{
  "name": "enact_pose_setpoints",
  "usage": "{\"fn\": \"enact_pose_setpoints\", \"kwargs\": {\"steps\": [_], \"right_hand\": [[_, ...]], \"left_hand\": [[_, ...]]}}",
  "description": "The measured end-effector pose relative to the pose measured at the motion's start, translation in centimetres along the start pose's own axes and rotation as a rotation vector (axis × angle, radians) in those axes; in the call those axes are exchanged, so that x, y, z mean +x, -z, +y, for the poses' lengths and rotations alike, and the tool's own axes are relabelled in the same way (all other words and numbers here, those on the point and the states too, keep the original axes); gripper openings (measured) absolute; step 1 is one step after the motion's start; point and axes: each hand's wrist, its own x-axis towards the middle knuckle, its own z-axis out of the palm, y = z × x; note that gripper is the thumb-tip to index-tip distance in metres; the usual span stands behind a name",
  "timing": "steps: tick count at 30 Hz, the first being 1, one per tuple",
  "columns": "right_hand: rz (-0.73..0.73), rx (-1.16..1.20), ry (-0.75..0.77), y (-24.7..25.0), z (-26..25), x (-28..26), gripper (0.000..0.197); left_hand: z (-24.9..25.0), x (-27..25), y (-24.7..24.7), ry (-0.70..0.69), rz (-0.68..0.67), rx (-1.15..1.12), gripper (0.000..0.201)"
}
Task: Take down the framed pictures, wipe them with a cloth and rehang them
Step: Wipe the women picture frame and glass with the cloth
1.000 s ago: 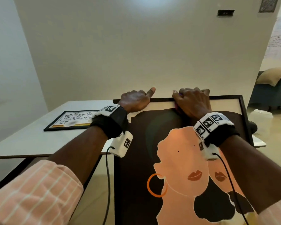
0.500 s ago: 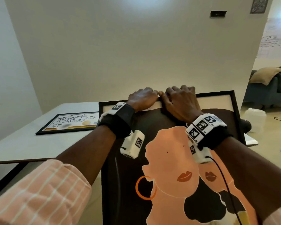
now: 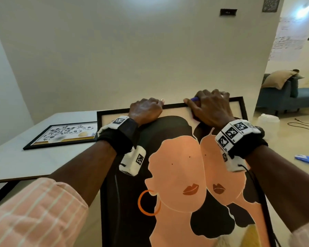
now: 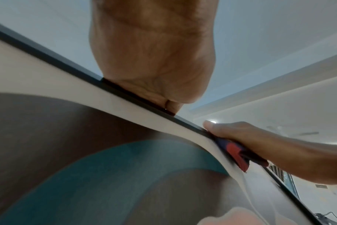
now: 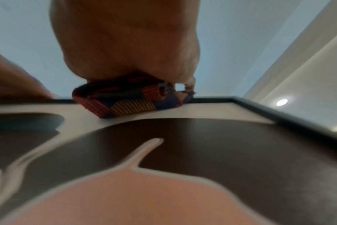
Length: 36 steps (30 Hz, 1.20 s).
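On the top edge of the big picture (image 3: 177,175), seen from the head, the left hand (image 3: 145,111) curls its fingers over the frame; the right hand (image 3: 210,107) presses a cloth (image 3: 194,99) there. A small picture (image 3: 64,134) lies flat on the bench (image 3: 16,161).

Left wrist: fingers (image 4: 171,106) hooked behind the frame.

Right wrist: fingers clenched on the patterned cloth against the glass.

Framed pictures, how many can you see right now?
2: the large portrait upright under both hands, and the small floral print flat on the table to its left. Others may be out of view.
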Motion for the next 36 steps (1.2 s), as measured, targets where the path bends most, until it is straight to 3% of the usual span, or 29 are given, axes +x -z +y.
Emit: {"fn": "enact_pose_setpoints", "kwargs": {"steps": [5, 10, 14, 18, 21, 23, 28, 30, 32, 36], "right_hand": [[0.004, 0.015, 0.154, 0.3, -0.6, 0.3, 0.071], [0.037, -0.003, -0.091, 0.0, 3.7, -0.6, 0.07], [0.036, 0.036, 0.125, -1.1, 2.3, -0.9, 0.075], [0.035, 0.012, 0.049, 0.2, 5.1, -0.8, 0.081], [-0.032, -0.061, 0.16, 0.2, 4.0, -0.4, 0.096], [-0.092, 0.009, 0.167, 0.1, 4.0, -0.1, 0.101], [-0.219, 0.285, -0.023, 0.6, 9.3, 0.6, 0.089], [-0.23, 0.438, -0.095, 1.0, 10.6, 0.4, 0.061], [-0.112, 0.505, -0.188, -0.1, 11.0, -0.1, 0.043], [0.24, 0.214, -0.248, -4.1, 8.1, -2.8, 0.05]], "left_hand": [[3.2, 1.0, 0.2, -0.112, -0.041, -0.079, 0.046], [3.4, 0.7, -1.5, -0.083, -0.026, 0.006, 0.048], [3.9, 0.8, -2.0, -0.084, -0.005, 0.029, 0.048], [2.9, 0.9, -2.0, -0.093, 0.001, 0.034, 0.05], [3.0, 1.1, -2.2, -0.106, 0.012, 0.026, 0.048], [3.1, 1.1, -2.5, -0.121, 0.013, 0.042, 0.048], [2.0, 2.0, -2.9, -0.169, -0.018, 0.018, 0.045], [2.0, 2.4, -3.8, -0.218, -0.035, 0.017, 0.044], [1.8, 3.0, -5.2, -0.246, -0.03, 0.036, 0.045], [0.8, 4.4, -7.5, -0.231, -0.003, 0.032, 0.046]]}}
